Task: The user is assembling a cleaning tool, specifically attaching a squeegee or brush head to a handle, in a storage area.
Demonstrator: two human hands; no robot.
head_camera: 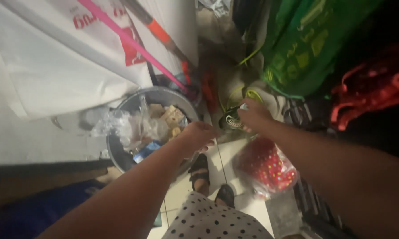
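In the head view, the right hand (254,116) is closing its grip around a small dark can (232,120), just beside the round waste bin (120,152). The can is probably light, thin-walled and easy to dent, so holding around its middle seems safest. The left hand (199,135) is hovering over the bin rim, fingers curled; I cannot tell whether it holds anything.

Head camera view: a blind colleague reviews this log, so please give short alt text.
Seen from above, the left hand hovers over a round bin full of rubbish, while the right hand grips a small dark packet. A red dotted bag lies on the tiled floor beside the person's sandalled feet.
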